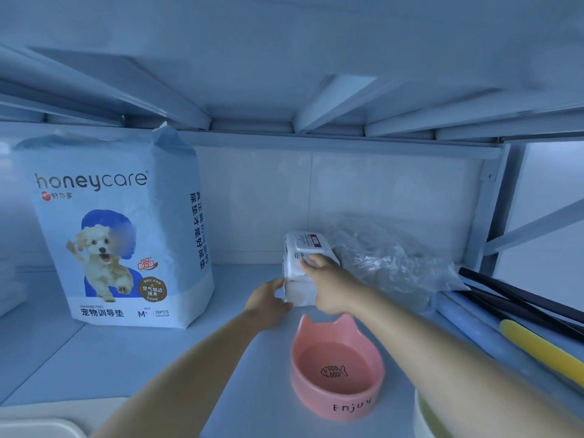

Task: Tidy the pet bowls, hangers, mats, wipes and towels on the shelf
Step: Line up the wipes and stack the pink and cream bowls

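Both hands grasping the white soft wipes pack point(301, 270) on the pale shelf point(132, 358): right hand point(331, 286) curled over top, left hand point(268, 303) gripping its side, behind the pink cat-eared ceramic bowl point(336, 371).

Right hand point(331, 289) grips the top of the wipes pack point(300, 270) toward the back of the shelf point(126, 358); left hand point(268, 300) holds its lower left side; pink bowl point(336, 371) sits nearer the front edge.

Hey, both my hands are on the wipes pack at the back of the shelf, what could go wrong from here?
The pink bowl stands close in front of the wipes pack; drawing the pack back could knock it toward the edge of the shelf. The crumpled plastic bag lies right beside the pack and may get dragged along.
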The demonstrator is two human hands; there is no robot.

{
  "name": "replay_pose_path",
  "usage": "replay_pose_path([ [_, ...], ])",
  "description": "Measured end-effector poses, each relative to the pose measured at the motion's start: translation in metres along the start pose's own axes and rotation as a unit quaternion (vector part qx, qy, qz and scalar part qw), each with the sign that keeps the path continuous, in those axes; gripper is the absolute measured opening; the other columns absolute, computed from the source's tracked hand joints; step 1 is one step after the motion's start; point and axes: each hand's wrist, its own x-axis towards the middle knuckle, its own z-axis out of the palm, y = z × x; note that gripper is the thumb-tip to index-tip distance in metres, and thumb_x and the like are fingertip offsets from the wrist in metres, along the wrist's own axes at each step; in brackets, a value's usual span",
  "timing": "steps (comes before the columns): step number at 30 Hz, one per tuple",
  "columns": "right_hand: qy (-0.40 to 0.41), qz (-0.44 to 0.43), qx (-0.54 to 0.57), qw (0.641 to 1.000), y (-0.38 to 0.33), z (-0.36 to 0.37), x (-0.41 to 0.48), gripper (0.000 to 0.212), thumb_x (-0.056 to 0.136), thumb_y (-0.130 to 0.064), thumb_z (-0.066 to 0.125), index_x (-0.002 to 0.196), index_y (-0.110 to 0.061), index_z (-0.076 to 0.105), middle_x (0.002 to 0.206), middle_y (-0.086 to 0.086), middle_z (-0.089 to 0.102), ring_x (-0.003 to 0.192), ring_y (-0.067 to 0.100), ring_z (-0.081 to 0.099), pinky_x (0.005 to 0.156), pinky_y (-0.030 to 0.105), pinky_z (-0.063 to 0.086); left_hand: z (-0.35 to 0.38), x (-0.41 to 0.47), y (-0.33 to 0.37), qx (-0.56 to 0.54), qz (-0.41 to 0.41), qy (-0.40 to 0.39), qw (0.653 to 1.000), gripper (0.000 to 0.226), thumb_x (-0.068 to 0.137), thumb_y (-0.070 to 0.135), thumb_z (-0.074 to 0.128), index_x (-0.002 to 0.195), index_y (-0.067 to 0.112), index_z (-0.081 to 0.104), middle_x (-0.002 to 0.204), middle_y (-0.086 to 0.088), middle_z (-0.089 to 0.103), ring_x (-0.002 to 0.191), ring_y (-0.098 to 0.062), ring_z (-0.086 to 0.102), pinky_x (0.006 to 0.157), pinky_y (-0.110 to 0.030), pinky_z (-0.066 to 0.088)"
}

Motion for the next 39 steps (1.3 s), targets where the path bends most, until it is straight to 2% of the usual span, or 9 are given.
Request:
replay_pose_path([
  [2,0.000,0.007,0.001,1.000,0.000,0.001,0.003,0.079,0.085,-0.001,0.046,0.151,-0.016,0.006,0.157,-0.001,0.003,0.145,0.019,0.005,0.114,0.030,0.024,-0.005,-0.009,-0.005,-0.003,-0.010,-0.005,1.000,0.053,0.087,0.014,0.059,0.137,0.025,0.043,0.135,0.010,0.049,0.099,-0.013,0.059,0.075,-0.021,0.045],
  [5,0.001,0.013,0.000,1.000,0.001,0.001,0.006,0.078,0.085,-0.003,0.047,0.151,-0.016,0.007,0.157,-0.001,0.002,0.145,0.019,0.006,0.115,0.029,0.021,-0.020,-0.024,-0.010,-0.015,-0.001,0.004,1.000,0.058,0.089,0.018,0.061,0.141,0.023,0.036,0.141,0.012,0.040,0.116,-0.011,0.053,0.062,-0.020,0.047],
  [8,0.011,0.036,0.025,0.999,0.000,0.000,0.008,0.077,0.083,-0.002,0.045,0.150,-0.020,0.014,0.156,-0.004,0.009,0.144,0.016,0.012,0.114,0.033,0.026,-0.046,-0.041,-0.009,-0.008,0.036,0.033,0.999,0.053,0.088,0.019,0.062,0.136,0.027,0.041,0.137,0.016,0.044,0.115,-0.006,0.052,0.056,-0.023,0.052],
  [12,0.099,0.049,0.059,0.992,-0.018,-0.004,0.007,0.066,0.083,-0.005,0.046,0.146,-0.019,0.029,0.154,-0.005,0.021,0.141,0.013,0.021,0.113,0.037,0.025,-0.087,-0.062,-0.009,-0.016,0.065,0.071,0.995,0.046,0.087,0.019,0.062,0.128,0.035,0.047,0.127,0.013,0.050,0.118,-0.004,0.050,0.058,-0.026,0.053],
  [17,0.135,-0.033,0.138,0.981,-0.080,0.001,0.011,0.058,0.087,-0.009,0.048,0.143,-0.010,0.031,0.150,0.003,0.028,0.136,0.019,0.032,0.106,0.032,0.035,-0.138,-0.086,-0.025,0.015,0.066,0.142,0.987,0.038,0.086,0.017,0.063,0.116,0.037,0.053,0.118,0.013,0.055,0.110,-0.004,0.054,0.080,-0.022,0.045],
  [20,0.109,-0.072,0.160,0.978,-0.123,0.009,0.014,0.057,0.089,-0.013,0.049,0.143,-0.010,0.031,0.149,0.004,0.029,0.136,0.019,0.032,0.107,0.030,0.033,-0.167,-0.101,-0.046,-0.042,0.038,0.164,0.985,0.034,0.085,0.011,0.063,0.102,0.039,0.055,0.112,0.008,0.059,0.103,-0.014,0.059,0.065,-0.025,0.047],
  [26,0.089,-0.083,0.191,0.974,-0.187,0.028,0.022,0.055,0.089,-0.022,0.051,0.139,-0.009,0.031,0.145,0.005,0.028,0.131,0.023,0.037,0.103,0.036,0.038,-0.223,-0.125,-0.092,-0.024,-0.028,0.251,0.967,0.027,0.085,0.012,0.062,0.108,0.026,0.058,0.112,0.003,0.062,0.097,-0.016,0.060,0.059,-0.022,0.044],
  [32,0.110,-0.013,0.242,0.964,-0.219,0.035,0.025,0.046,0.088,-0.022,0.054,0.126,-0.006,0.032,0.134,0.010,0.032,0.113,0.028,0.049,0.090,0.038,0.046,-0.265,-0.122,-0.127,-0.086,-0.131,0.277,0.948,0.051,0.084,0.016,0.065,0.131,0.015,0.045,0.129,-0.003,0.052,0.109,-0.026,0.055,0.092,-0.044,0.049],
  [39,0.099,0.018,0.282,0.954,-0.230,0.048,0.023,0.081,0.092,-0.025,0.053,0.148,-0.010,-0.003,0.152,0.009,0.012,0.132,0.026,0.035,0.100,0.032,0.035,-0.277,-0.111,-0.136,-0.106,-0.153,0.221,0.957,0.073,0.085,0.018,0.065,0.145,0.024,0.024,0.144,0.001,0.038,0.121,-0.023,0.046,0.100,-0.043,0.044],
])
